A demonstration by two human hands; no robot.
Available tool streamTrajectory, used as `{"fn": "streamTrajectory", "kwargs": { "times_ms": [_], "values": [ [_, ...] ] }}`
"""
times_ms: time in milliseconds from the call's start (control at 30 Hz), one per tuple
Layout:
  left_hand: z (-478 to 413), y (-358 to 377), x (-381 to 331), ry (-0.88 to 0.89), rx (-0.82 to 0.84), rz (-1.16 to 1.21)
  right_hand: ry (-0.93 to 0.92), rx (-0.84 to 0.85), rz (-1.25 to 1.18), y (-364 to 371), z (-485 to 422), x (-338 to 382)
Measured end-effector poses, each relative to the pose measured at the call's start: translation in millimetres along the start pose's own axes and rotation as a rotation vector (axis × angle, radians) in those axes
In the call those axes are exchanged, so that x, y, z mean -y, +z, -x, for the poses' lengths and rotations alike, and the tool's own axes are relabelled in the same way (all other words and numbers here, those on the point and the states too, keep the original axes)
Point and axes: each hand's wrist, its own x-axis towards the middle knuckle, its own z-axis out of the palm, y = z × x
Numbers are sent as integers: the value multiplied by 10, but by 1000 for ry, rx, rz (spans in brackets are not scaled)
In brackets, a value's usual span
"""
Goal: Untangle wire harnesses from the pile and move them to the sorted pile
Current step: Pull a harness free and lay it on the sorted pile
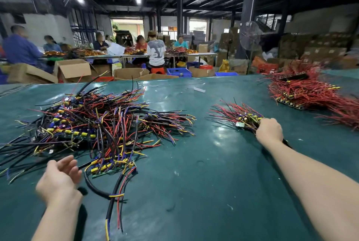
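Observation:
A big tangled pile of wire harnesses (93,124), black, red, blue and yellow, covers the left of the green table (194,192). My left hand (58,178) hovers near its front edge, fingers relaxed and holding nothing. A harness with a small green board (108,167) lies just right of that hand, its thick black cable trailing toward me. To the right, my right hand (269,130) grips a small bundle of red and black harnesses (237,114) that rests on the table. Farther right lies a large pile of red harnesses (310,93).
A strip of white paper (199,89) lies at the table's far edge. Beyond the table stand cardboard boxes (73,69), blue crates (178,72), a pedestal fan (249,35) and several people working at another table (155,54).

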Motion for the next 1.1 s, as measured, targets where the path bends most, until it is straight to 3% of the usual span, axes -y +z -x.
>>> {"fn": "streamTrajectory", "kwargs": {
  "times_ms": [133,333,467,567,667,800,933,1100],
  "values": [
    [16,7,23,15,23,-27,-25,40,98,107,37,-31],
    [51,24,51,48,75,-166,-12,-52,38,34,105,17],
    [211,69,115,358,254,-695,-158,-63,-329,31,485,581],
    [322,95,156,527,430,-1240,-321,123,-571,107,1074,1091],
    [396,162,233,591,617,-1482,-509,399,-595,239,1667,1472],
    [437,180,266,706,726,-1461,-757,563,-492,273,2077,1806],
    [461,190,239,769,704,-1309,-675,738,-627,139,2014,1748],
    [608,307,346,421,878,-940,-723,533,-832,137,1959,1507]
  ]
}}
